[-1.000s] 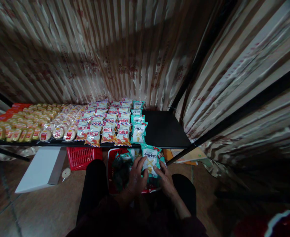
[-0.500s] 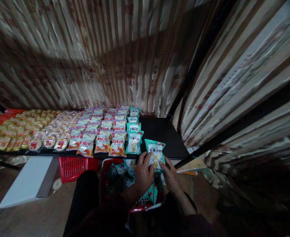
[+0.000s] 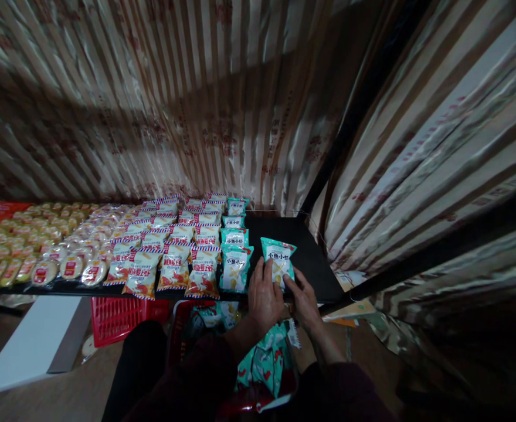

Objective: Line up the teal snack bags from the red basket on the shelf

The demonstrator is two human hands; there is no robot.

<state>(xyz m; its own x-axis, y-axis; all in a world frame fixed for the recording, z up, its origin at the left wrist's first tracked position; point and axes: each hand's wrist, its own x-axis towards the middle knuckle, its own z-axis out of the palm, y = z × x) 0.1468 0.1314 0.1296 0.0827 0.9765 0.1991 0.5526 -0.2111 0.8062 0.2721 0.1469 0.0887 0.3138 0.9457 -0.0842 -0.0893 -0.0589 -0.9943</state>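
Between my two hands is a teal and white snack bag [image 3: 279, 261], held upright over the front part of the black shelf [image 3: 267, 231]. My left hand [image 3: 264, 296] grips its left side, and my right hand [image 3: 305, 300] has its lower right edge. Whether the bag's bottom touches the shelf is hidden by my fingers. Just left of it stands a column of matching teal bags [image 3: 235, 269]. Beneath my forearms a red basket [image 3: 294, 381] holds more teal bags [image 3: 264, 363].
Left along the shelf are orange and white snack bags [image 3: 174, 266], round wrapped biscuits [image 3: 71, 266] and yellow wrapped cakes [image 3: 3, 249]. A second red basket [image 3: 117, 319] and a white box [image 3: 24, 346] sit below. Striped curtain [image 3: 174, 105] hangs behind; a dark post [image 3: 328, 170] rises at right.
Both hands have moved the teal bag forward, from the shelf's front edge to over the shelf. The view has shifted slightly, so the shelf appears lower.
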